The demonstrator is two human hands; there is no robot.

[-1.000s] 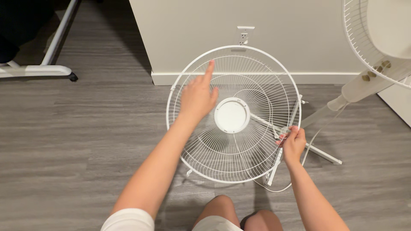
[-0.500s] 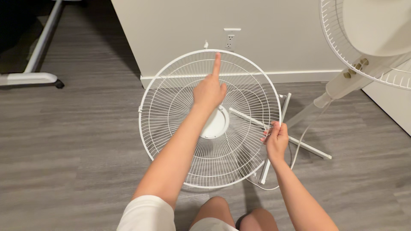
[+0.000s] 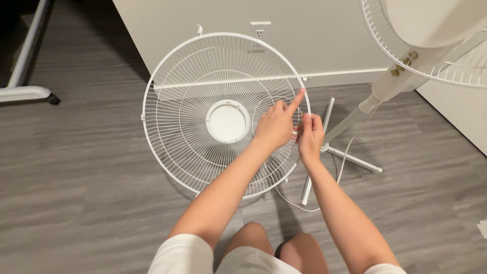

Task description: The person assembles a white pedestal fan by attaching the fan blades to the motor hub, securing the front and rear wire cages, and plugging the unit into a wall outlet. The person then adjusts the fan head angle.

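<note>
A round white wire fan grille (image 3: pixel 187 122) with a solid white hub stands upright in front of me over the grey floor. My right hand (image 3: pixel 310 134) pinches its right rim and holds it up. My left hand (image 3: pixel 277 122) has crossed over the grille face to that same right rim, index finger stretched out along the wire next to the right hand, the other fingers curled. My knees show at the bottom of the view.
A white pedestal fan (image 3: pixel 431 45) tilts in from the upper right, its cross-shaped base (image 3: pixel 329 147) and cord on the floor behind the grille. A pale wall with baseboard and outlet (image 3: pixel 259 30) is behind. A white wheeled frame leg (image 3: pixel 25 91) is at far left.
My left hand swept from the grille's top rim across to its right rim beside the right hand. The grille has shifted left and up in view.
</note>
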